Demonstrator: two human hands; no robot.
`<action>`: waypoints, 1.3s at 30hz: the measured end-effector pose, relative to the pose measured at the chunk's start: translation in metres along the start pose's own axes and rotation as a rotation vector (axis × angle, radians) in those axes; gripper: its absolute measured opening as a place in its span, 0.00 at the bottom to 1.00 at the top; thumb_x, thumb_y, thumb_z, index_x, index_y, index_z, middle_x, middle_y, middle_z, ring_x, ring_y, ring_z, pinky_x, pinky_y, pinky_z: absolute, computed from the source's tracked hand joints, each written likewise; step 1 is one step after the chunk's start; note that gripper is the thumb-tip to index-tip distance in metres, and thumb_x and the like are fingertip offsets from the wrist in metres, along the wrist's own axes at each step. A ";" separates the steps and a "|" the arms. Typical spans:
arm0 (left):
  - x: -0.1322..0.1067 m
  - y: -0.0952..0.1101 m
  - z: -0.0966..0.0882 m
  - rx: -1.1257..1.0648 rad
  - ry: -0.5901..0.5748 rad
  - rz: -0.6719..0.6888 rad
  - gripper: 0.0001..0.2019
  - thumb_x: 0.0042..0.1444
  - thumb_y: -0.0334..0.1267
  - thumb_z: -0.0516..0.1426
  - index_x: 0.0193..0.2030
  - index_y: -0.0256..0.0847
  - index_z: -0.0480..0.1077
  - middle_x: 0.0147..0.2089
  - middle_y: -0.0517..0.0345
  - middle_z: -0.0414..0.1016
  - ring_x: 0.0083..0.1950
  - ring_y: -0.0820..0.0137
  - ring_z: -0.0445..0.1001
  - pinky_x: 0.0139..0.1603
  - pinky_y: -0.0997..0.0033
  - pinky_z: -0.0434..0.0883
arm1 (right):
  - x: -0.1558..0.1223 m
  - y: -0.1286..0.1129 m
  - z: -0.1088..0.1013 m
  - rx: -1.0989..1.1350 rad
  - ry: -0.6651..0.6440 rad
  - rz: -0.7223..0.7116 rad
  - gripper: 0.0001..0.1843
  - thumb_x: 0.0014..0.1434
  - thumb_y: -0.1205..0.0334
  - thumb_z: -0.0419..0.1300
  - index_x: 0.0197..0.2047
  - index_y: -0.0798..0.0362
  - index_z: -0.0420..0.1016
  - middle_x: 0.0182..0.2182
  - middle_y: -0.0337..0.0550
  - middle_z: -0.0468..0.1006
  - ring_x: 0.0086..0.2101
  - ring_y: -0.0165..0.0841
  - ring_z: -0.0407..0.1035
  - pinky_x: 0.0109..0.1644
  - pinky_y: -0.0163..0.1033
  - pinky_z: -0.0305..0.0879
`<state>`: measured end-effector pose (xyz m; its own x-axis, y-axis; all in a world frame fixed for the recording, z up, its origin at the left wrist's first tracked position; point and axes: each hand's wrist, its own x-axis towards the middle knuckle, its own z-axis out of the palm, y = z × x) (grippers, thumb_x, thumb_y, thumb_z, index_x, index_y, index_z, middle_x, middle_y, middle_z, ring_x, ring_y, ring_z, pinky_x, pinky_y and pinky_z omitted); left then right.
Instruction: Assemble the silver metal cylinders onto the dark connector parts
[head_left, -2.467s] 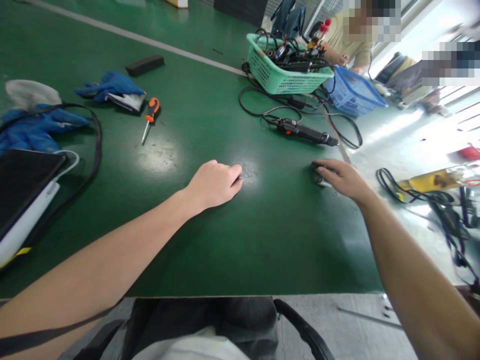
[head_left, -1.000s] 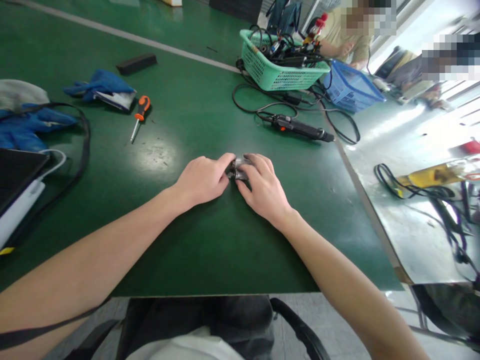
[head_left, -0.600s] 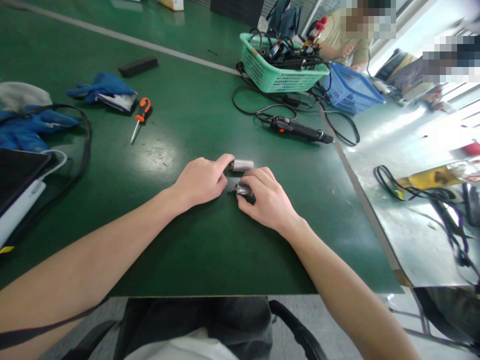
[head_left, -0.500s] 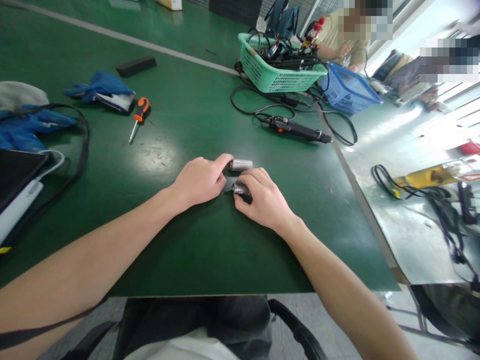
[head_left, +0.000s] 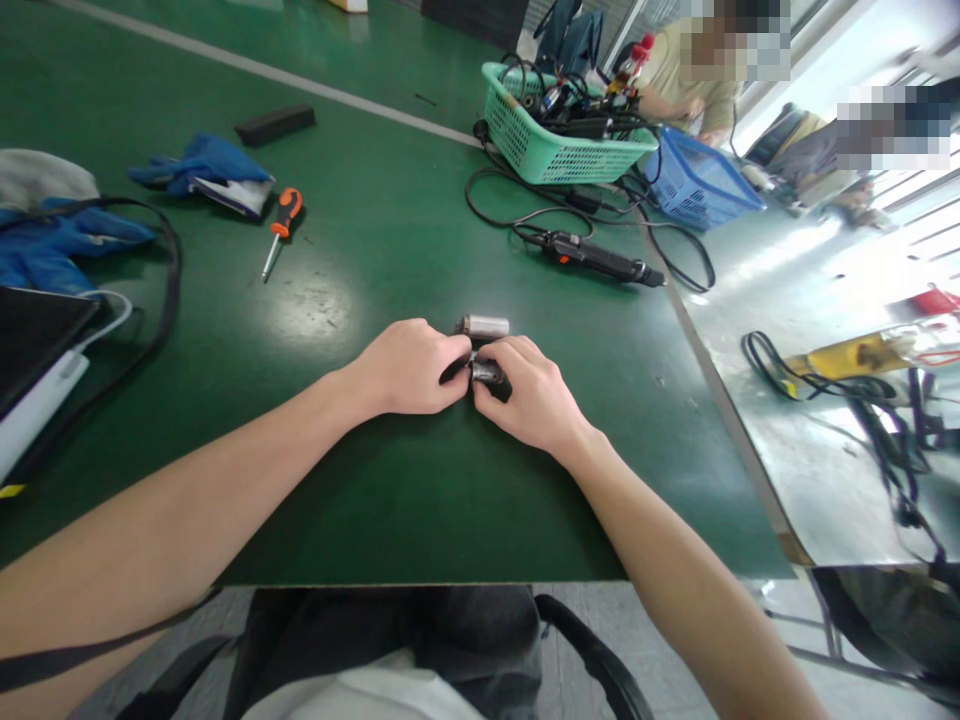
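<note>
My right hand point(head_left: 531, 388) grips a small metal cylinder point(head_left: 489, 373), dark and shiny, low over the green table point(head_left: 420, 500). Thumb below and fingers above wrap round it, hiding its right part. Against the cylinder's left end, my left hand point(head_left: 412, 366) is closed in a pinch between thumb and forefinger. Whatever lies between those fingertips is hidden. Just behind both hands, a second silver cylinder point(head_left: 486, 326) lies on its side on the table, with a darker fitting at its left end.
An orange-and-black screwdriver point(head_left: 283, 225), blue gloves point(head_left: 214, 165) and a dark block point(head_left: 276, 125) lie at the left. Behind, a green basket point(head_left: 570, 160) of cables stands beside a blue basket point(head_left: 701, 185). A corded electric screwdriver point(head_left: 600, 260) lies before them. A person sits beyond.
My left hand has moved right, from beside the rear cylinder to the left end of the held one, and its fingers have closed there. My right hand keeps its grip.
</note>
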<state>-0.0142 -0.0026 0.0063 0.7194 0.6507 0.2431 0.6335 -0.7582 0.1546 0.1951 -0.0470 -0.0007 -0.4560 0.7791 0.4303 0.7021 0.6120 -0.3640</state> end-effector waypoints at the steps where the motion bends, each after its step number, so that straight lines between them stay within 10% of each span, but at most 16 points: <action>1: 0.000 -0.001 0.001 -0.002 -0.006 0.023 0.13 0.63 0.45 0.51 0.37 0.42 0.73 0.30 0.54 0.79 0.31 0.62 0.77 0.38 0.61 0.69 | 0.000 0.000 0.000 -0.002 0.000 0.000 0.11 0.61 0.64 0.60 0.48 0.49 0.71 0.42 0.48 0.79 0.46 0.45 0.72 0.53 0.52 0.73; 39: 0.001 -0.003 0.001 0.026 0.002 0.086 0.10 0.64 0.42 0.52 0.38 0.41 0.72 0.29 0.55 0.78 0.29 0.63 0.75 0.32 0.63 0.63 | -0.002 0.000 -0.002 0.005 -0.019 0.000 0.09 0.66 0.63 0.58 0.49 0.51 0.71 0.45 0.50 0.79 0.46 0.45 0.73 0.54 0.51 0.72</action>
<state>-0.0153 0.0005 0.0046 0.7712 0.5829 0.2559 0.5764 -0.8100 0.1080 0.1968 -0.0486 -0.0001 -0.4663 0.7816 0.4144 0.6995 0.6125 -0.3682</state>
